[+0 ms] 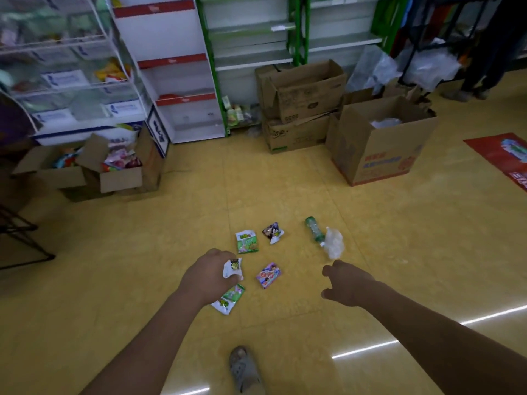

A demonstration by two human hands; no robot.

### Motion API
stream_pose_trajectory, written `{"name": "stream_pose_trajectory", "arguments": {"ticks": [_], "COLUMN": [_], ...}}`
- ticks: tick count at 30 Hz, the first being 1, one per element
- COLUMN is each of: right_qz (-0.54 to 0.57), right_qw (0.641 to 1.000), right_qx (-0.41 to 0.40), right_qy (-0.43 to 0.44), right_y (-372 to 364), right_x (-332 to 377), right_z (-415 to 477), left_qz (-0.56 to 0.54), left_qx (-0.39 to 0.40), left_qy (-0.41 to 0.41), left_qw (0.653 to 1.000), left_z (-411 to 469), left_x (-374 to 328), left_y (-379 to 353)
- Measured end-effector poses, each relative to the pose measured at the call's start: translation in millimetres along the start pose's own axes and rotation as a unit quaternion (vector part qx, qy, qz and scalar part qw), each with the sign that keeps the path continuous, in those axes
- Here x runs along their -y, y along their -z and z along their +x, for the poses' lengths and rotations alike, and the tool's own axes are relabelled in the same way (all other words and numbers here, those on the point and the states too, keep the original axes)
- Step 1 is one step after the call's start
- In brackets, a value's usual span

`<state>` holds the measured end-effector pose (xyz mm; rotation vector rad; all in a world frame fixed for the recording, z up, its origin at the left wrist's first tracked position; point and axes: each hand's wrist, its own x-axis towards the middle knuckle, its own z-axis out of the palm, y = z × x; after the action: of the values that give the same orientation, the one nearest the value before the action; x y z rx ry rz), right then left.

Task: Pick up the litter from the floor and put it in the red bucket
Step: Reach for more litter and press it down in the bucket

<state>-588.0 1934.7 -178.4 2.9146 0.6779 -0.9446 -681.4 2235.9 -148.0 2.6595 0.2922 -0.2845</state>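
Head view: five wrappers (247, 242), one bottle (315, 230)

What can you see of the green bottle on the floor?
The green plastic bottle lies on its side on the yellow floor. It looks translucent, with paler patches along its body. Its nearer end touches or tucks under a crumpled clear plastic bag; whether it has a cap can't be told. The right hand hovers nearer the camera, apart from it.
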Motion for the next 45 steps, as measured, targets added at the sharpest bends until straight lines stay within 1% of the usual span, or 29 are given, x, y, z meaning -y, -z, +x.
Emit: {"name": "stream_pose_trajectory", "arguments": {"ticks": [5,12,16,21,27,31,38,41,45], "right_qz": [-0.015,-0.047,-0.058,-0.074,-0.094,-0.099,-0.111,-0.118,-0.135], "right_qw": [1.0,0.998,0.997,0.995,0.988,0.985,0.979,0.976,0.969], "right_qx": [0.005,0.028,0.043,0.071,0.123,0.138,0.162,0.167,0.194], "right_qy": [0.008,0.027,0.024,0.021,0.028,0.04,0.064,0.073,0.074], "right_y": [19.8,54.9,71.9,74.2,56.9,40.0,18.0,2.6,-35.2], "right_x": [21.4,59.1,81.2,104.5,125.6,129.8,130.0,123.0,105.5], "right_z": [46.4,113.5,152.6,193.3,231.0,253.2,304.4,335.6,386.4], "left_qz": [-0.02,-0.031,-0.02,-0.022,-0.046,-0.068,-0.062,-0.061,-0.06], "left_qx": [-0.01,0.003,0.022,0.047,0.075,0.093,0.114,0.115,0.123], "left_qy": [0.015,0.025,0.021,0.036,0.054,0.07,0.116,0.134,0.148], "left_qw": [1.0,0.999,0.999,0.998,0.995,0.991,0.985,0.982,0.979], "left_z": [37.6,103.7,133.0,161.4,183.1,193.1,207.7,216.4,234.2], "left_x": [29.9,84.4,113.1,144.9,175.6,185.8,196.5,202.0,212.4], "left_y": [7.2,32.6,38.3,36.7,18.1,-0.9,-36.6,-59.0,-107.6]}}
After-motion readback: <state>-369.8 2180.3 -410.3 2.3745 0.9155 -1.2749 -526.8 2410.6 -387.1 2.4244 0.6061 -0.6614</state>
